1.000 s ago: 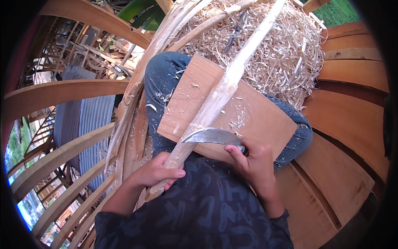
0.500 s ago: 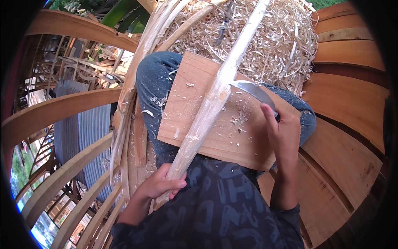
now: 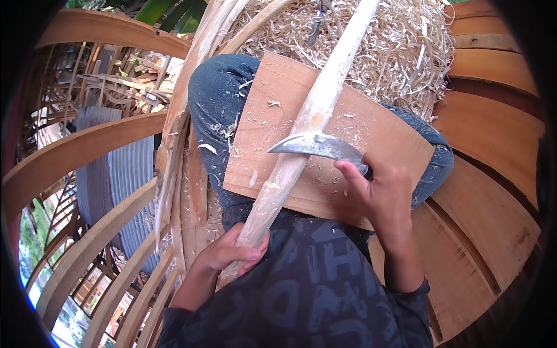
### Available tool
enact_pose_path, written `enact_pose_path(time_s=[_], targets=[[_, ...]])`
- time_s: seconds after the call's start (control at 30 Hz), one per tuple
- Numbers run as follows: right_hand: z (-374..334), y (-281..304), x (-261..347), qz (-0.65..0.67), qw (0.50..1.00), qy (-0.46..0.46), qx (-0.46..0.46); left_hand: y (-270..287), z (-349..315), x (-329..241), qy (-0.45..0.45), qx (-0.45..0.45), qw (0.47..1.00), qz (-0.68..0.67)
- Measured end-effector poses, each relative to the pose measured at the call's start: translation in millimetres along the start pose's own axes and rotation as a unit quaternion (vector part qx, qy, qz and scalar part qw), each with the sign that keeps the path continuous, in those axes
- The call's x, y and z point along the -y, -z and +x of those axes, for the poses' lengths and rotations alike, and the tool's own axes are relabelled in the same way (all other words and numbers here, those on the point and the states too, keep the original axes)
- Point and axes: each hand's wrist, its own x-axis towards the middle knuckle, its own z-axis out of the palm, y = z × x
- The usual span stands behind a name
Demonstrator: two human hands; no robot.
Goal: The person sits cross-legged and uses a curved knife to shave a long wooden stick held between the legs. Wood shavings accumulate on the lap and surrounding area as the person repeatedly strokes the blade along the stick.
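A long peeled wooden pole (image 3: 328,87) slants from my waist up and away to the far right, lying across a flat wooden board (image 3: 249,148) on my lap. My left hand (image 3: 239,250) is wrapped round the pole's near end. In my right hand (image 3: 380,188) is a curved sickle-like knife (image 3: 316,145), its dark handle mostly hidden by the fingers. The blade lies across the pole near the board's middle, its tip reaching past the pole's left side. Small shavings are scattered over the board.
A large heap of curled wood shavings (image 3: 394,64) lies beyond my knees, with another dark-handled tool (image 3: 315,26) on it. Curved wooden planks (image 3: 487,124) rise at the right. Long split strips (image 3: 174,156) and curved ribs (image 3: 93,142) stand at the left.
My right hand has drawn the knife nearer and leftward, so the blade now crosses the pole instead of touching its right side farther up. My left hand keeps its grip.
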Motion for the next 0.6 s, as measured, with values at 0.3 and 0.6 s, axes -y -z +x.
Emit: enact_pose_path(time_s=[0.3, 0.6], targets=[[14.9, 20.3, -23.7, -0.011, 0.992, -0.094, -0.082, 6.8, 2.6, 3.6, -0.002, 0.046, 0.998, -0.04], [-15.7, -4.9, 7.0, -0.03, 0.993, 0.108, 0.031, 0.5, 1.5, 1.8, 0.022, -0.031, 0.999, 0.013]])
